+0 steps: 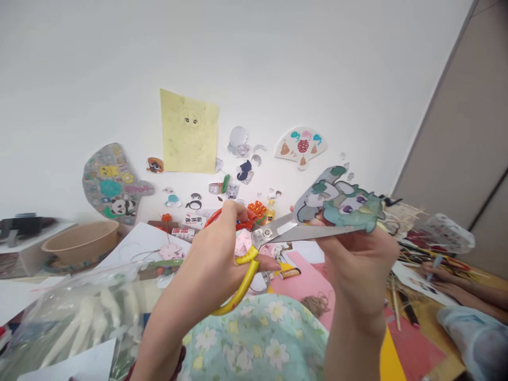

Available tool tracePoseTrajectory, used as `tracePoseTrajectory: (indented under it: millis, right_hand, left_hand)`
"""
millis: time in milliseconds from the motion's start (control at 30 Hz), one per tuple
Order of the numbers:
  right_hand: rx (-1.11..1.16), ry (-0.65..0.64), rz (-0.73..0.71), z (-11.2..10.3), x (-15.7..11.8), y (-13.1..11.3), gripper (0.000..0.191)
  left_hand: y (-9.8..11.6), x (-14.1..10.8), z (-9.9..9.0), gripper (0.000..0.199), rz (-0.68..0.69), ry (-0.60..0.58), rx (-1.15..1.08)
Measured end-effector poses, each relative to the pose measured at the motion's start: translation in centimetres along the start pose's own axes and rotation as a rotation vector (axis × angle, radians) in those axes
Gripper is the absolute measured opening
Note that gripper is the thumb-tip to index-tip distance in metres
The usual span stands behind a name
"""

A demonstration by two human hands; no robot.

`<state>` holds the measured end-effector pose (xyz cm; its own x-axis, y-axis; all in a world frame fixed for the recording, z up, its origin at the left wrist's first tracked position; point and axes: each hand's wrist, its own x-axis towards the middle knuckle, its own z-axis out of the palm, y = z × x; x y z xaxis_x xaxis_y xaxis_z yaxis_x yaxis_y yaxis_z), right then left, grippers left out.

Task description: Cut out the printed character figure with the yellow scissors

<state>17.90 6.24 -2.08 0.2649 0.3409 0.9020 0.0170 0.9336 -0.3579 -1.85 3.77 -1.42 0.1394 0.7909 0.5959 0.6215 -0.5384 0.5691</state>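
Note:
My left hand (pixel 216 254) is closed round the yellow handles of a pair of scissors (pixel 248 278), held in mid-air with the blades apart and pointing right. My right hand (pixel 357 262) grips a coloured paper cutout (pixel 349 203) of a green-haired cartoon figure with purple eyes. The lower blade passes in front of the cutout's bottom edge, and the upper blade's tip is hidden behind it. Beneath both hands is a green flowered cloth (pixel 257 338).
Cartoon cutouts and a yellow sheet (pixel 189 132) are on the white wall. A clay bowl (pixel 81 238) and plastic bag (pixel 99 312) lie left. Pink paper (pixel 304 275) and twine (pixel 316 304) lie ahead. At right, another person's hand holds a pen (pixel 436 262) over paper.

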Motion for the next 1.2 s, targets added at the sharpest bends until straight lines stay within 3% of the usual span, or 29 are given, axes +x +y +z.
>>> tracePoseTrajectory:
  millis: [800,1200]
  right_hand:
    - [-0.16,0.006,-0.12,-0.15,0.36,0.0,0.017]
    - [-0.105,-0.004,-0.105,0.02,0.24,-0.32,0.019]
  left_hand:
    - [-0.31,0.17,-0.06,0.054,0.016,0.012,0.039]
    - [-0.18,0.01,0.16,0.049,0.025,0.006,0.022]
